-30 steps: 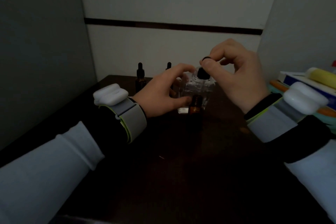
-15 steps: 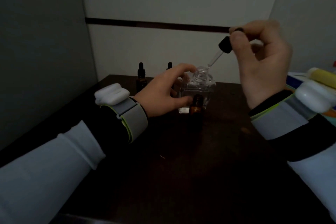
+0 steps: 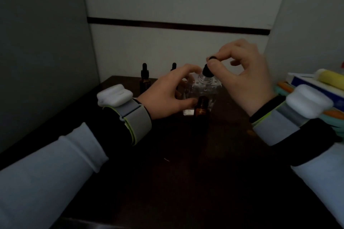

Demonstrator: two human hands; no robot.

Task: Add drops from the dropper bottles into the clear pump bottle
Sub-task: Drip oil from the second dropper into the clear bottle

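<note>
One dark table (image 3: 186,173) filled the near and middle of the scene, walled in at the left, the far side and the right. At its right edge lay a stack of flat, book-like things (image 3: 314,87) with a yellow object (image 3: 330,78) on top.

Both forearms reached in from the near side, each with a grey wrist band carrying a white block. The left hand (image 3: 167,96) was curled round the left side of the clear pump bottle (image 3: 206,87), fingers over its far shoulder and thumb against its near face. The right hand (image 3: 245,80) pinched the black bulb of a dropper (image 3: 207,71) between thumb and forefinger, the other fingers loosely curled behind.

The clear pump bottle stood upright on the far middle of the table, without its pump. Its walls showed glints, but how full it was could not be told. The dropper's black collar sat right at the bottle's neck, and its glass tube was hidden there.

Just in front of the clear bottle stood an open amber bottle (image 3: 202,108), uncapped, its contents too dark to make out. Farther back on the left stood a capped dropper bottle (image 3: 144,80). To its right, only the black top of a second dropper bottle (image 3: 173,66) showed behind the left hand.
</note>
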